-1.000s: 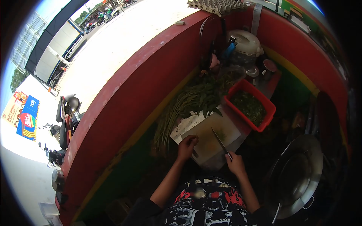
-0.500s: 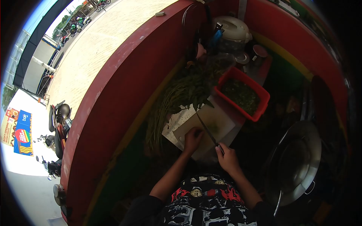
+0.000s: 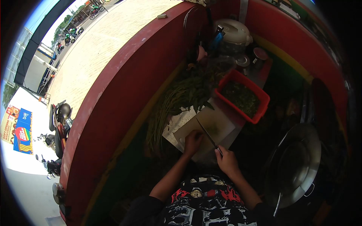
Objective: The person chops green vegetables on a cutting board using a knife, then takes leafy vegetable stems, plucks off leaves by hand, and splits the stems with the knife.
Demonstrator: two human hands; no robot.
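Observation:
My right hand [image 3: 227, 159] is wrapped round the handle of a knife [image 3: 205, 130], whose blade slants up and left across a pale cutting board [image 3: 224, 119]. My left hand [image 3: 193, 141] rests at the board's left side with its fingers curled in, close to the blade; whatever they hold, if anything, is too dark to make out. A small smear of chopped green [image 3: 214, 128] lies on the board to the right of the blade. Beyond the board is a heap of long-stemmed leafy greens [image 3: 177, 90]. A red plastic basin [image 3: 265, 101] with chopped greens inside stands at the board's upper right.
A large metal wok [image 3: 294, 165] sits at my right, with a thin metal handle near its rim. Behind the basin are a rice cooker [image 3: 233, 32] and lidded jars [image 3: 259, 54]. A red wall [image 3: 124, 75] curves along the left, with parked motorbikes [image 3: 60, 120] outside.
My hands and the knife have hardly moved; the knife blade sits very slightly lower. Outside, the motorbike riders have shifted along the street.

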